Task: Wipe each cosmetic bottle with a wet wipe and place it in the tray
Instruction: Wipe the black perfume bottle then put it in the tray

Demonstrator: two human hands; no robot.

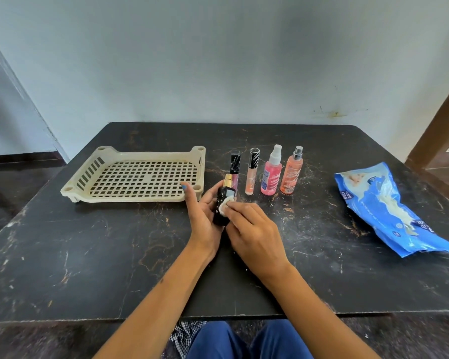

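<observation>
My left hand [202, 218] holds a black bottle [223, 206] with a gold spray top, upright, just above the table's middle. My right hand [254, 234] presses a small white wet wipe [224, 204] against the bottle's side. Behind them stand a purple tube with a black cap [235, 167], a peach tube with a black cap [252, 172], a pink spray bottle [271, 172] and an orange spray bottle [292, 172], in a row. The beige slotted tray [94, 174] lies at the left with nothing in it.
A blue wet-wipe pack [394, 213] lies open at the right of the dark marble-patterned table [88, 255]. A wall runs behind the table. My knees in blue trousers show below the near edge.
</observation>
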